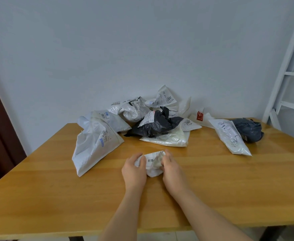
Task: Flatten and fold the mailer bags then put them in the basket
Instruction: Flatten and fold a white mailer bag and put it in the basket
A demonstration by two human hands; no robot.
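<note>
While both hands work just in from the middle of the near edge of the yellow-brown wooden table [212, 188], the small crumpled white plastic mailer bag with a barcode label [153, 162] sits bunched between them. The left hand [134, 171] curls its fingers over the bag's left end, and the right hand [173, 168] pinches its right end, so each is closed on the same bag. The bag's longer run lies roughly left to right, parallel to the near edge, with a lobe hanging toward the person. Flattening it likely means drawing the two ends apart along that line; neither hand is nearer. The heap of crumpled white and black mailer bags [153, 122] lies toward the far edge, well apart from the hands. No basket is in view.
</note>
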